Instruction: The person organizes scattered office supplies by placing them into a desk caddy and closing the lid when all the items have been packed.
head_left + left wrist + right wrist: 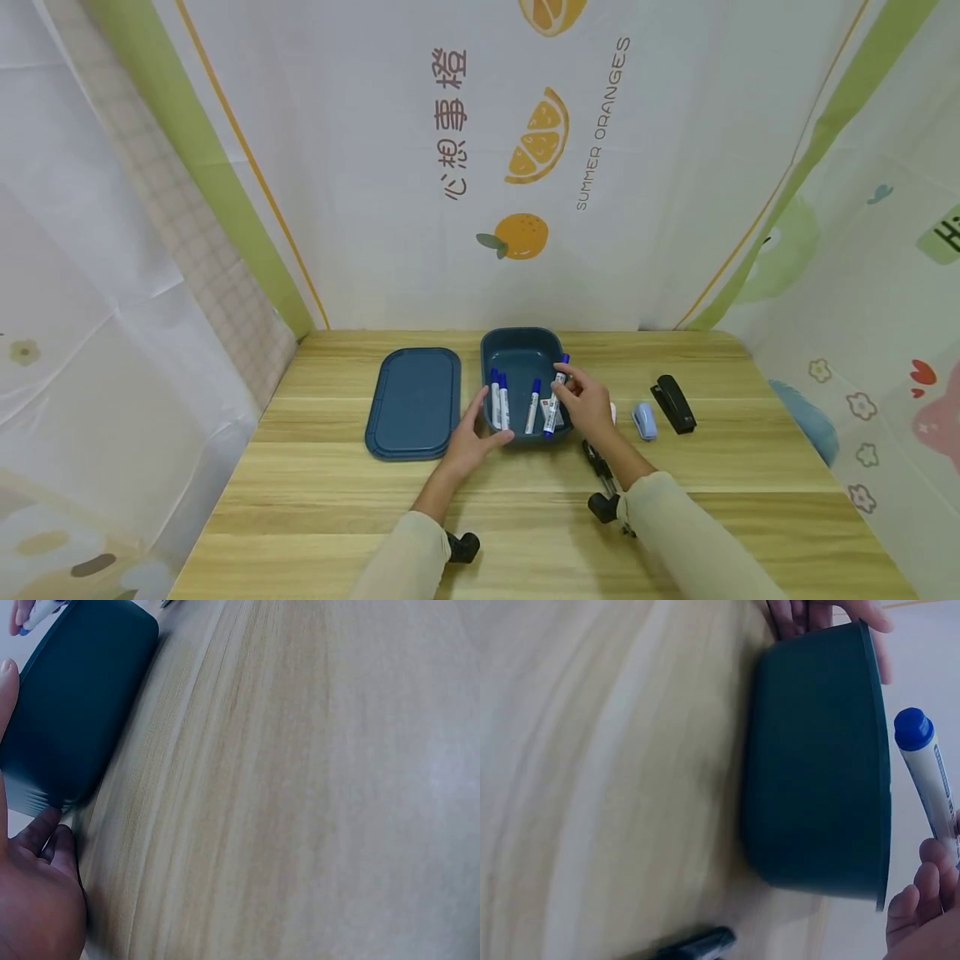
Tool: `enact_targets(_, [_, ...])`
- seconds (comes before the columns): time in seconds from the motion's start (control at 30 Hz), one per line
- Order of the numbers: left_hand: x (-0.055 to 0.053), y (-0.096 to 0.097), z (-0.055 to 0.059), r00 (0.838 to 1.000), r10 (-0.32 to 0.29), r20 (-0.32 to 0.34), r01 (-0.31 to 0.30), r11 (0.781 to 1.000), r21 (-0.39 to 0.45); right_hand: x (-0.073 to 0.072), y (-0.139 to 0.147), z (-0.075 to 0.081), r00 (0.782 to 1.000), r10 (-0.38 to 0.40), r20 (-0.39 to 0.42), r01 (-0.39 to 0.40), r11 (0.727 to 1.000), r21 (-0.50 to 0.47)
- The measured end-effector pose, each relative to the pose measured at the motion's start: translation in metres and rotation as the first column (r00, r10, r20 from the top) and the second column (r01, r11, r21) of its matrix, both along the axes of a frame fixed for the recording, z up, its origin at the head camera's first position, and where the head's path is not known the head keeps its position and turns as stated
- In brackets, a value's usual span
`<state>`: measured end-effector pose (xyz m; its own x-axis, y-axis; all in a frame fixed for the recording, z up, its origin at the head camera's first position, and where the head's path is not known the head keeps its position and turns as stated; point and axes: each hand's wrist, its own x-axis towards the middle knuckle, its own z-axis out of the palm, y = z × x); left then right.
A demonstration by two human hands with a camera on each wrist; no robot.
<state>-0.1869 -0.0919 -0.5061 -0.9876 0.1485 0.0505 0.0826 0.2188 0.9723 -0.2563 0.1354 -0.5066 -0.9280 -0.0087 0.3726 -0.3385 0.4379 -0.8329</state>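
An open dark blue-green plastic box (523, 440) stands on the table. My left hand (467, 446) grips its near left corner, thumb and a finger at the rim and other fingers against the outer wall. My right hand (588, 408) pinches a white whiteboard marker (928, 776) with blue cap over the box's right side. Seen from the right wrist, that marker tilts just beyond the rim. Inside lie two more blue-capped markers (504, 404) side by side at the left, another marker (532, 407) near the middle, and a small white item (546, 408) partly behind the held marker.
A matching lid (414, 402) lies left of the box. To the right are a small light-blue stapler (644, 421) and a black stapler (674, 404). A black item (595, 461) lies by my right wrist, and a printed curtain (375, 208) hangs behind the table.
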Motion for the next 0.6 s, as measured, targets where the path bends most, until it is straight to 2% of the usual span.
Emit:
enact_targets(0.13, [-0.005,0.000,-0.008,1.000,0.000,0.008,-0.001,1.000,0.013,-0.005,-0.009,0.002,1.000,-0.001,0.008,0.001,1.000,0.022])
enact_targets(0.27, [-0.014,0.001,-0.029,1.000,0.011,0.000,-0.011,1.000,0.014,-0.010,-0.015,0.001,0.999,0.008,0.050,-0.010,0.999,0.034])
enact_targets(0.37, [-0.018,0.001,-0.039,1.000,0.020,-0.007,-0.020,1.000,0.005,-0.013,-0.019,0.000,0.997,0.008,0.070,-0.011,0.999,0.044])
enact_targets(0.43, [-0.015,0.001,-0.030,1.000,0.014,-0.008,-0.014,1.000,0.003,-0.014,-0.021,0.000,0.997,0.006,0.078,-0.010,0.998,0.054])
enact_targets(0.6, [0.000,-0.002,0.001,1.000,-0.014,0.005,0.014,1.000,-0.002,-0.016,-0.026,0.001,0.994,0.015,0.105,-0.024,0.996,0.087])
